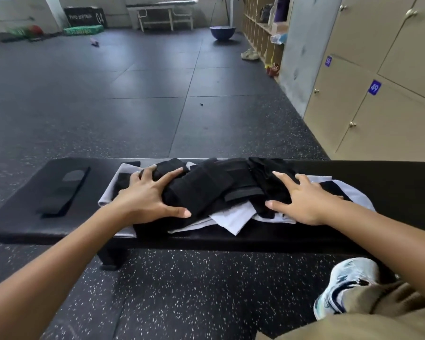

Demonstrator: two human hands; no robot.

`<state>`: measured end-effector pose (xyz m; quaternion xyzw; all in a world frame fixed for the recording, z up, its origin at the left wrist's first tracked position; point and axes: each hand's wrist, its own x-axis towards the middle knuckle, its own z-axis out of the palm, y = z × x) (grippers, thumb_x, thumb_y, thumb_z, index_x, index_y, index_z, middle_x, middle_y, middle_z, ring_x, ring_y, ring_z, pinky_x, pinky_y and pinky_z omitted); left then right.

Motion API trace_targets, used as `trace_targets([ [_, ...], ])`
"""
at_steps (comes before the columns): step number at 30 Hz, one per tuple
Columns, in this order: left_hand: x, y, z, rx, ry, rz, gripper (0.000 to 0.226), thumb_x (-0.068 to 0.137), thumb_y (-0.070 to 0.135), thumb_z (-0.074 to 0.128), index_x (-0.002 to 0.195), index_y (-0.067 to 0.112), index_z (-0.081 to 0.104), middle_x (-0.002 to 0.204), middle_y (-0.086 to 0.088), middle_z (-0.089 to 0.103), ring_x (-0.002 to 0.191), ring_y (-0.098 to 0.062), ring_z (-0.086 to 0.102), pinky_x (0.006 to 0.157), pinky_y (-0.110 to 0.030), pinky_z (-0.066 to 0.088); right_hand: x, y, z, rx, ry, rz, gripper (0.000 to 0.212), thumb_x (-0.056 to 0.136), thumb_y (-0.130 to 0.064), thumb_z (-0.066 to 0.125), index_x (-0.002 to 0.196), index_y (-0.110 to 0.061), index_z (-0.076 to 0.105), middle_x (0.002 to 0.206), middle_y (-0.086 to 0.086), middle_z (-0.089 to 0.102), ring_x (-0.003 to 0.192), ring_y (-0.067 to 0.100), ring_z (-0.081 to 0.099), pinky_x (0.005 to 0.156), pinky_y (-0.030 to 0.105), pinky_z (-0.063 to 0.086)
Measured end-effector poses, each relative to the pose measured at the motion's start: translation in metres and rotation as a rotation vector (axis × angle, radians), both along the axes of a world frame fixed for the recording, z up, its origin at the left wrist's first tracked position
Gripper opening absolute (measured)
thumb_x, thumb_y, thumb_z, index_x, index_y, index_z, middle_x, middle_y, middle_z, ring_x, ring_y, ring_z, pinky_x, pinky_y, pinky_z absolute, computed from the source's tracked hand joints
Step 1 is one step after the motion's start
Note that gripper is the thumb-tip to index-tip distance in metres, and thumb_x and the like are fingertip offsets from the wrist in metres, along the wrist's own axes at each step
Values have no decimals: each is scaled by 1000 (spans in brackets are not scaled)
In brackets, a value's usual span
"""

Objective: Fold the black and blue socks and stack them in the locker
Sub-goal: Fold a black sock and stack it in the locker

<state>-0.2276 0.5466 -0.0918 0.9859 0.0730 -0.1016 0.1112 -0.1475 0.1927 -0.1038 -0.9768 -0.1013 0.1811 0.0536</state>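
Blue tag (pixel 374 87) on locker door (pixel 390 123): "49". Black box (pixel 85 16): "04".

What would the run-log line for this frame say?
stage: gathering sock pile on bench | left hand: spread, on pile's left | right hand: spread, on pile's right | lockers: doors closed
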Motion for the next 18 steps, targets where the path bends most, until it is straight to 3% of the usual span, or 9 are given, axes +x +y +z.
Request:
trace_targets([
  [4, 7, -29, -2, -2, 2, -11, 118, 35, 106, 48, 138, 79, -1, 168, 0, 0, 153, -35, 0, 112, -68, 32, 7, -32, -1, 10, -4, -9, 100, 60, -98, 29, 145, -61, -11, 167, 7, 6, 150, 42, 19, 112, 68, 29],
  [9, 15, -70, -3, 16, 12, -32, 112, 48, 100, 56, 140, 77, -2, 168, 2, -3, 154, -36, -3, 108, -73, 33, 10, -70, 4, 17, -13, -14, 92, 83, -81, 47, 154, -51, -2, 165, 10, 12, 149, 40, 24, 116, 54, 31],
  [18, 36, -159, -7, 26, 0, -77, 117, 52, 101, 53, 148, 68, -4, 169, -3, -6, 153, -42, -6, 107, -77, 29, 24, -155, 16, 33, 32, -97, 92, 80, -75, 61, 153, -50, 11, 159, 8, 26, 143, 33, 36, 116, 48, 34],
])
